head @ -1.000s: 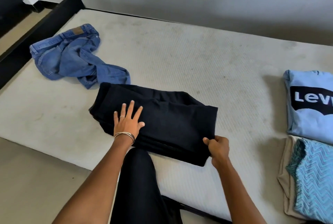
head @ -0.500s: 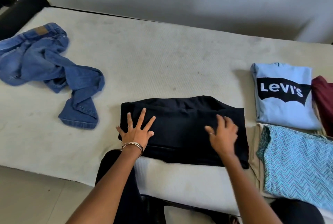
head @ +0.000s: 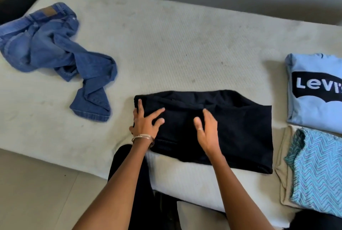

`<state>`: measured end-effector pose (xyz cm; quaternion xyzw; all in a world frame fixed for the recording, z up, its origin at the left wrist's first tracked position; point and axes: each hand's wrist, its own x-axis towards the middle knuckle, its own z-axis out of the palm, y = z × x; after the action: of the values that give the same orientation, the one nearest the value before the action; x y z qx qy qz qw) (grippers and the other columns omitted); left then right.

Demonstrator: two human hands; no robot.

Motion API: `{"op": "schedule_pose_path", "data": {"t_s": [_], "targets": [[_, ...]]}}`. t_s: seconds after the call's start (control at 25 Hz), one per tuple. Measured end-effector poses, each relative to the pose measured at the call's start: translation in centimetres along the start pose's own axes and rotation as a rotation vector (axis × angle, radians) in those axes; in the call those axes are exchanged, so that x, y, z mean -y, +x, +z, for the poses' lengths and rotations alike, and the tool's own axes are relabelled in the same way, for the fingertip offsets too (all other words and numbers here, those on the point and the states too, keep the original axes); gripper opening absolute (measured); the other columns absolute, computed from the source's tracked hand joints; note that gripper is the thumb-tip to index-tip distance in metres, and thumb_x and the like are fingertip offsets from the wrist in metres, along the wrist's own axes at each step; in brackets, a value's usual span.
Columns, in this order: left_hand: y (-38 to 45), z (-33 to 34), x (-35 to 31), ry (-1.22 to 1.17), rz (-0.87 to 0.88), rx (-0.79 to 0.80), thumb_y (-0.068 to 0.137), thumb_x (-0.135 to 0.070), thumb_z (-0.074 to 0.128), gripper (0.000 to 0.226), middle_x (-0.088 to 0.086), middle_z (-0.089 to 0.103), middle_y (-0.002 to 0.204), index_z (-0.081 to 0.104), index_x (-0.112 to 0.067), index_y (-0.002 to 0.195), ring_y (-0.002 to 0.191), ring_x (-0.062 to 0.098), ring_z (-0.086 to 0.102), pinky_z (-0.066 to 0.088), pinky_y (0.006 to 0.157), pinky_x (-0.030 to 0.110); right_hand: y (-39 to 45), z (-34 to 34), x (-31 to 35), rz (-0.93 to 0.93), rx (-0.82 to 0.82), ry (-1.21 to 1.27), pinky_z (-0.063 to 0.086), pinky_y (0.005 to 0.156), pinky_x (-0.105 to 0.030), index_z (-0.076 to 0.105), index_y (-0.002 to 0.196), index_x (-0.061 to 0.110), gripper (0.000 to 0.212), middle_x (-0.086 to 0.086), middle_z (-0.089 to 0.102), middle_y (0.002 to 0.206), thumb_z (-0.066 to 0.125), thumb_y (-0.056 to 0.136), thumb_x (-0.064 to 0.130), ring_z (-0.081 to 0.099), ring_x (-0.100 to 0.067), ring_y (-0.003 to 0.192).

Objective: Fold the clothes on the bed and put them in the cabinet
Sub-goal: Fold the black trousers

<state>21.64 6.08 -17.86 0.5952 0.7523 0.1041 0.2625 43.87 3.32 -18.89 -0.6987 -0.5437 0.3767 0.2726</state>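
Resting near the front edge of the pale, quilted mattress [head: 166,44], one folded black garment [head: 231,129] lies flat as a rough rectangle, with both of the person's hands on it. The left hand [head: 144,124] sits at the garment's left end, its fingers spread and lightly bent over the cloth, the outer ones reaching the left border; two thin metal bangles [head: 143,138] circle that wrist. The right hand [head: 207,129] lies near the garment's middle, fingers fairly straight and close together, with one ring showing; whether they press down cannot be told.

One pair of crumpled blue denim jeans [head: 55,52] sprawls unfolded at the far left, well apart from the black piece. At the right edge are three folded items: one light blue T-shirt with a black "Levi's" logo [head: 314,89], and nearer, one turquoise zigzag-patterned cloth [head: 318,166] lying on top of one beige cloth [head: 285,165].
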Motion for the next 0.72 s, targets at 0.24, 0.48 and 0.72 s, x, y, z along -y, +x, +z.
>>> {"op": "schedule_pose_path", "data": {"t_s": [0.24, 0.48, 0.72], "targets": [[1.4, -2.1, -0.4, -0.372, -0.448, -0.119, 0.06, -0.047, 0.087, 0.1, 0.015, 0.04, 0.131, 0.029, -0.018, 0.135, 0.112, 0.033, 0.047, 0.044, 0.089, 0.044, -0.1, 3.4, 1.2, 0.046, -0.148, 0.327, 0.015, 0.123, -0.034, 0.016, 0.157, 0.017, 0.061, 0.005, 0.015, 0.164, 0.033, 0.104, 0.042, 0.011, -0.007, 0.15], [2.8, -4.3, -0.1, -0.669, -0.562, 0.125, 0.043, -0.047, 0.091, 0.066, 0.004, 0.072, 0.098, 0.066, -0.014, 0.095, 0.087, 0.024, 0.069, 0.058, 0.082, 0.042, 1.7, 3.6, 1.1, 0.162, -0.035, 0.303, 0.011, 0.124, -0.039, 0.006, 0.157, 0.023, 0.07, 0.007, 0.006, 0.165, 0.036, 0.101, 0.052, 0.006, -0.011, 0.151], [1.6, -7.2, -6.0, -0.701, -0.479, 0.064, 0.043, -0.042, 0.09, 0.059, 0.004, 0.071, 0.09, 0.068, -0.012, 0.089, 0.08, 0.025, 0.069, 0.059, 0.078, 0.042, 6.1, 1.6, 3.4, 0.511, 0.146, 0.279, 0.007, 0.12, -0.046, 0.013, 0.156, 0.032, 0.085, 0.013, 0.011, 0.162, 0.02, 0.086, 0.08, 0.011, -0.021, 0.147]]}}
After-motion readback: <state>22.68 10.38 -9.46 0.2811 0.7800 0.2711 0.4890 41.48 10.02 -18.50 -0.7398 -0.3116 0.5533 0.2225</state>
